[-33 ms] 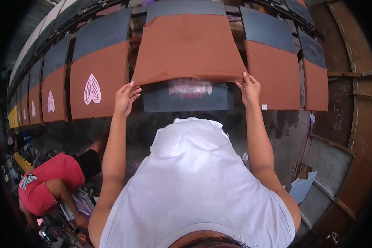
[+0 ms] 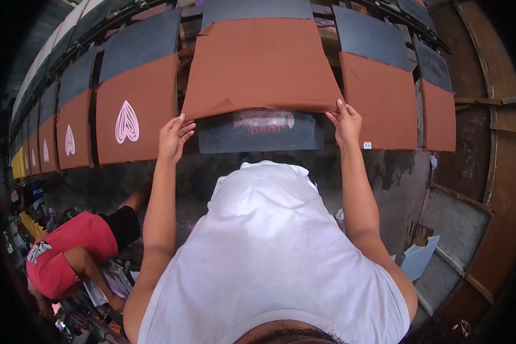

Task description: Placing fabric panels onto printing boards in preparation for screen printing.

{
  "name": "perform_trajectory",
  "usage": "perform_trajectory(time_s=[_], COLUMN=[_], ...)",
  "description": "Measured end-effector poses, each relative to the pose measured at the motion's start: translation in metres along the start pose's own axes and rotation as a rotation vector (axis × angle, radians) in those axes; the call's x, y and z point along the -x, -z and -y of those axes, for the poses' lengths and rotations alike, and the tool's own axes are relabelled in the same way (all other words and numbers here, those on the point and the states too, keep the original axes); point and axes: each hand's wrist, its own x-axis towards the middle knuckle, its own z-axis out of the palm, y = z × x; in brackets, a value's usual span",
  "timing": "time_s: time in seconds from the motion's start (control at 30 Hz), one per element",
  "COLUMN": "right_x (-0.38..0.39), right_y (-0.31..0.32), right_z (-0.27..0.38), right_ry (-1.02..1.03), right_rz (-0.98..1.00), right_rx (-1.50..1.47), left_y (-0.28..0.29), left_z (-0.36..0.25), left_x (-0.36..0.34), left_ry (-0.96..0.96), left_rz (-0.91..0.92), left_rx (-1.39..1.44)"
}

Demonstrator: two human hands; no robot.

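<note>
A brown fabric piece (image 2: 261,66) lies over a dark board (image 2: 212,137) in front of me, its near edge drawn up between my hands. My left hand (image 2: 175,136) pinches the near left corner between thumb and finger, the other fingers loosely curled. At the near right corner my right hand (image 2: 345,123) pinches the cloth the same way. A small fold shows along the near edge, left of the middle. The board's near end is bare, with a faded whitish and red print on it. Its far end also shows beyond the cloth.
Boards with brown fabric stand in a row on both sides; several at left carry a pink heart print (image 2: 127,122). A small white label (image 2: 367,145) sits on the right-hand fabric (image 2: 381,103). A person in a red shirt (image 2: 77,252) bends at lower left. Wooden panels (image 2: 464,143) line the right.
Both hands keep their pinch on the cloth corners almost unmoved. The view has shifted very slightly, and the person in red has moved an arm a little.
</note>
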Motion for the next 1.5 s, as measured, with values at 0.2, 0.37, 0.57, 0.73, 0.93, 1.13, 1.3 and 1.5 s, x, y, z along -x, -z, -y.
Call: perform_trajectory(time_s=[0.2, 0.37, 0.57, 0.73, 0.93, 1.13, 1.3, 1.5], right_x=[0.038, 0.069, 0.088, 0.092, 0.091, 0.096, 0.096, 0.095], right_y=[0.014, 0.021, 0.041, 0.049, 0.053, 0.055, 0.057, 0.061], right_z=[-0.003, -0.007, -0.033, -0.049, -0.061, -0.063, -0.064, -0.071], right_ry=[0.023, -0.033, -0.021, -0.015, -0.030, -0.040, -0.036, -0.065], right_rz=[-0.140, -0.262, -0.324, -0.321, -0.331, -0.350, -0.345, -0.348], right_rx=[-0.011, 0.001, -0.003, 0.010, 0.016, 0.041, 0.043, 0.049], left_y=[0.007, 0.015, 0.026, 0.035, 0.041, 0.044, 0.050, 0.054], left_z=[0.027, 0.048, 0.066, 0.082, 0.096, 0.105, 0.109, 0.119], left_x=[0.049, 0.073, 0.084, 0.086, 0.085, 0.085, 0.086, 0.082], left_ry=[0.029, 0.053, 0.054, 0.060, 0.059, 0.067, 0.068, 0.103], left_rz=[-0.062, -0.119, -0.129, -0.124, -0.116, -0.106, -0.108, -0.092], left_rx=[0.081, 0.083, 0.109, 0.103, 0.102, 0.125, 0.145, 0.140])
